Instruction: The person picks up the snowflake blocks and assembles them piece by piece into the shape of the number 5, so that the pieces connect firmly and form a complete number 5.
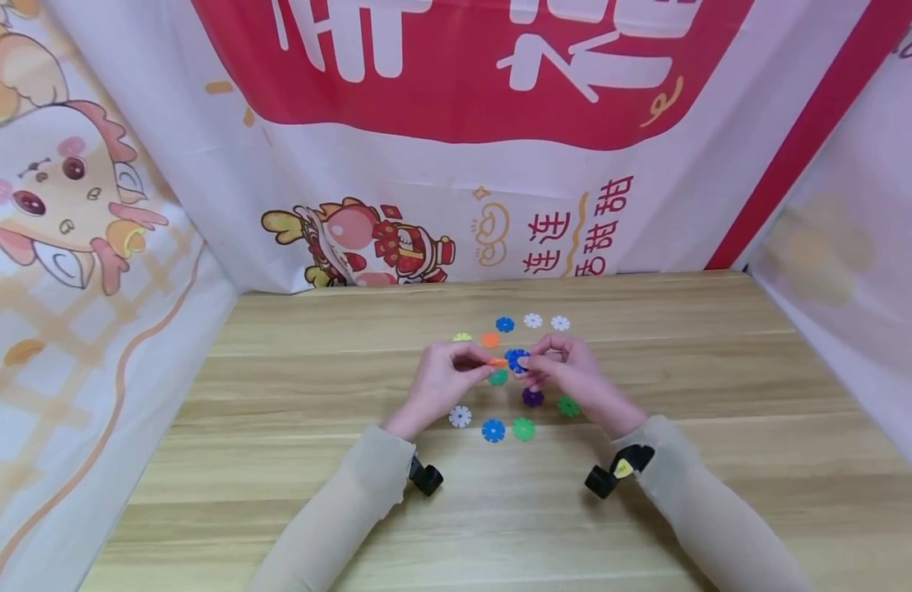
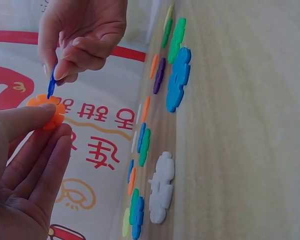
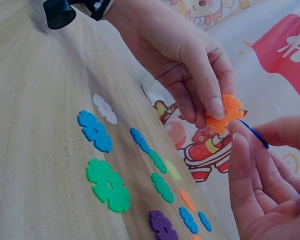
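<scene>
Between thumb and fingers my left hand (image 1: pixel 442 380) pinches an orange notched plastic disc (image 3: pixel 226 114), a snowflake-shaped building piece. Facing it, my right hand (image 1: pixel 574 374) pinches a dark blue notched disc (image 1: pixel 518 360) of the same kind. Both pieces are held up above the table, the blue one turned at an angle to the orange. Their edges meet at the notches in the left wrist view, where the blue disc (image 2: pixel 52 82) stands edge-on over the orange disc (image 2: pixel 49 111). In the right wrist view my fingertips partly cover both pieces.
Several more notched discs lie flat on the wooden table (image 1: pixel 293 460) around the hands. Nearest are a white disc (image 1: pixel 460 417), a blue disc (image 1: pixel 493 430) and a green disc (image 1: pixel 524 428); a purple disc (image 1: pixel 533 397) lies below the right hand. A printed cloth (image 1: pixel 426 164) hangs behind.
</scene>
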### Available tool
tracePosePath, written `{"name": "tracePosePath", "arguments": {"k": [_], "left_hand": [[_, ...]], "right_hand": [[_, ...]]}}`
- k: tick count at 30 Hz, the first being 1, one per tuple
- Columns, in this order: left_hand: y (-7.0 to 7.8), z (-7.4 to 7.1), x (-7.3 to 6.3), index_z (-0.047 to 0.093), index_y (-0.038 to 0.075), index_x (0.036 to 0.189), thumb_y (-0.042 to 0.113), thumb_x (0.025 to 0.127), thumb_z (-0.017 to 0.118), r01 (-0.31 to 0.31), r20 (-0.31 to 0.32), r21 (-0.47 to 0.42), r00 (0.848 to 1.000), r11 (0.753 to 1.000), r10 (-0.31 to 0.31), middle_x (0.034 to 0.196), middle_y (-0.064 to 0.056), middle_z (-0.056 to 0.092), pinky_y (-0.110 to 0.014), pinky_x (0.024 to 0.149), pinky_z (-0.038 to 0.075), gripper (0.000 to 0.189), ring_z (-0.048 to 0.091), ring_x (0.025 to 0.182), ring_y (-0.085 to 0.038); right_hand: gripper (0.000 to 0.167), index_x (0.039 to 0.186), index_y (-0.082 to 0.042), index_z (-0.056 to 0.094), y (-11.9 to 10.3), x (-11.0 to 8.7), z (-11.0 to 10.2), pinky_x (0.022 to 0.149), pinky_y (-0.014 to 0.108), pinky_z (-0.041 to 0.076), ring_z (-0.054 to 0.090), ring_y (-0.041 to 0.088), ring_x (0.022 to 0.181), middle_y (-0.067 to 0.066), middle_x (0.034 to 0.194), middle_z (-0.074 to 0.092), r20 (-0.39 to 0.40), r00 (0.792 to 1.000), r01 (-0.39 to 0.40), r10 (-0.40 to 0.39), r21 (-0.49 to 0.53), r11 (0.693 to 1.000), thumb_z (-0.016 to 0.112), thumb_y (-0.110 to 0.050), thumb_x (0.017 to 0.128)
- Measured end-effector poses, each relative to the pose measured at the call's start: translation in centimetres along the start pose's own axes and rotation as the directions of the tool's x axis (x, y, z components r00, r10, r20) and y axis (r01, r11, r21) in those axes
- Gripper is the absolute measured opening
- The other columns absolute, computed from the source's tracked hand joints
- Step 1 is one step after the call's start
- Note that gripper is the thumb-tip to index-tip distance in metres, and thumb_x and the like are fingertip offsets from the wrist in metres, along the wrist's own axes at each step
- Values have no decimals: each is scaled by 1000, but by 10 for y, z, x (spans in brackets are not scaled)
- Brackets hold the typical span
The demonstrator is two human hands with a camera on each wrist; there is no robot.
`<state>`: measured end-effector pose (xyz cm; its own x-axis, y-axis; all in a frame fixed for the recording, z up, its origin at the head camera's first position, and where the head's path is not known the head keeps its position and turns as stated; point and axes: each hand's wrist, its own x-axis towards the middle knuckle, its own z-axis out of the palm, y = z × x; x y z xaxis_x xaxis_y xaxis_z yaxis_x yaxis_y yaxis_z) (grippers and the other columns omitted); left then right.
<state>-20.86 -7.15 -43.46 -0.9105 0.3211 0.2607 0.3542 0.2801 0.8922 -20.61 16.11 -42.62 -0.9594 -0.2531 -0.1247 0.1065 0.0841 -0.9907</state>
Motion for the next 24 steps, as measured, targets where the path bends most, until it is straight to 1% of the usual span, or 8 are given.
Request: {"name": "tracePosePath", "arguments": {"k": [5,11,15,19,24], "left_hand": [[0,1,0,79,13,95,8,89,81,-20,0,0,1000,1000,20,91,6,73,-29,75,59,8,70,81,-13],[0,3,0,79,12,95,6,89,80,-33,-1,4,999,999,33,91,6,73,-29,75,59,8,70,81,-12],[1,4,0,78,12,94,6,89,80,-39,-2,22,999,999,39,91,7,73,-29,73,59,8,69,80,-11],[3,4,0,78,11,94,5,89,80,-70,5,44,998,997,70,91,7,73,-28,72,59,9,68,80,-10],[5,4,0,78,10,94,1,88,79,-112,18,70,994,991,111,91,6,74,-27,73,59,11,68,80,-8]], "right_hand": [[24,108,3,58,0,-1,2,78,35,61,71,38,90,19,97,74,-12,1000,-20,20,0,1000,70,-15,98],[24,109,4,57,0,0,5,78,35,60,70,42,95,19,99,74,-7,1000,-21,21,17,1000,69,-15,98],[22,109,3,58,0,0,5,78,33,60,70,41,95,18,98,74,-15,1000,-26,26,17,1000,69,-13,99],[21,108,3,58,-1,0,6,77,33,60,70,38,91,18,96,74,-5,1000,-16,16,3,1000,69,-11,98],[19,108,3,59,-3,-1,7,75,33,60,71,30,83,17,95,74,7,1000,-14,14,-3,1000,68,-10,97]]}}
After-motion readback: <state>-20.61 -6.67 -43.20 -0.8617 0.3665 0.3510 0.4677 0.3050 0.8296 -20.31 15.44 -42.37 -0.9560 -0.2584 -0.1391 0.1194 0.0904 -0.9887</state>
